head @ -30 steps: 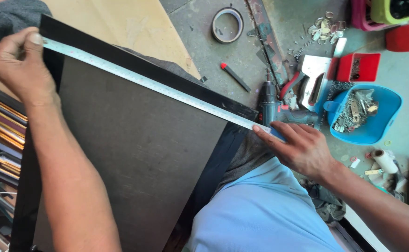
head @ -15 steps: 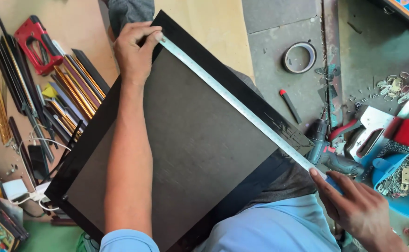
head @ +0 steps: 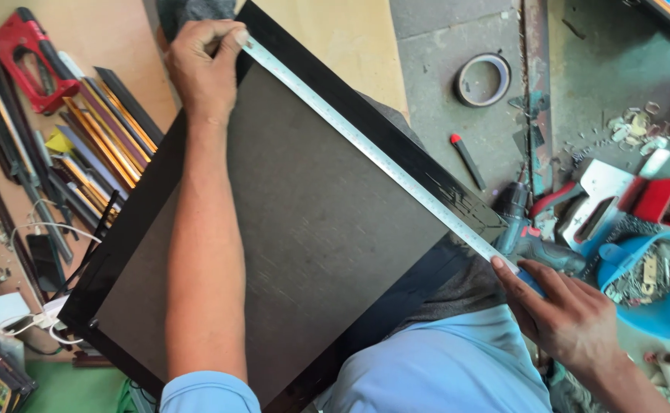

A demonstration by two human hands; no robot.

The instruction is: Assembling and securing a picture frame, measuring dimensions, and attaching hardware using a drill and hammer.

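A large black picture frame (head: 396, 122) with a dark brown backing board (head: 320, 229) rests tilted across my lap. A steel measuring tape (head: 373, 157) runs diagonally along the frame's upper right side. My left hand (head: 201, 65) pinches the tape's far end against the frame's top corner. My right hand (head: 561, 313) holds the tape's near end down at the frame's right corner, fingers pressed on it.
Several frame mouldings (head: 94, 145) and a red staple gun (head: 25, 57) lie at left. A tape roll (head: 482, 79), a red-tipped marker (head: 467, 160), a cordless drill (head: 530, 229), a blue tub of hardware (head: 656, 283) and a red box (head: 668, 203) sit at right.
The view has shifted so the frame sits more central. Both hands stay on the tape's ends, with the tape still stretched along the frame's side.
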